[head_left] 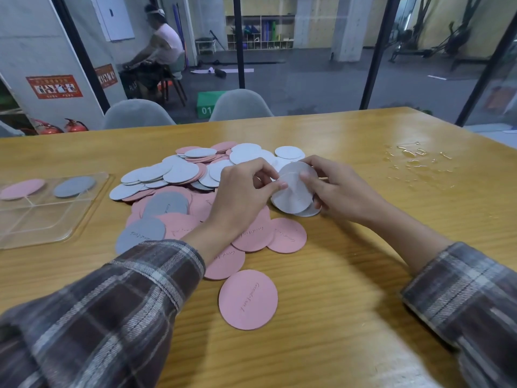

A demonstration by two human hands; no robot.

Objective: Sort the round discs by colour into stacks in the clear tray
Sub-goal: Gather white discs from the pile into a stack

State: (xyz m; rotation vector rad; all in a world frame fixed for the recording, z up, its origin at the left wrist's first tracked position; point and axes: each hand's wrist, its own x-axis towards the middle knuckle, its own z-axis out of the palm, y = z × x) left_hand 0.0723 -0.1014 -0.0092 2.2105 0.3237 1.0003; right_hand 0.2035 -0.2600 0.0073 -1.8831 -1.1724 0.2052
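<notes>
A heap of pink, grey and pale round discs (179, 175) covers the middle of the wooden table. My left hand (243, 191) and my right hand (333, 189) both pinch a small stack of pale discs (293, 191), raised slightly over the heap's right side. The clear tray (56, 219) sits at the left edge. Its far compartments hold one pink disc (22, 189) and one grey disc (74, 186). A lone pink disc (248, 299) lies nearest to me.
Crumpled clear plastic film (416, 163) lies at the far right of the table (335, 289). Two grey chairs (240, 106) stand behind the far edge. A person sits further back in the room, behind a glass wall.
</notes>
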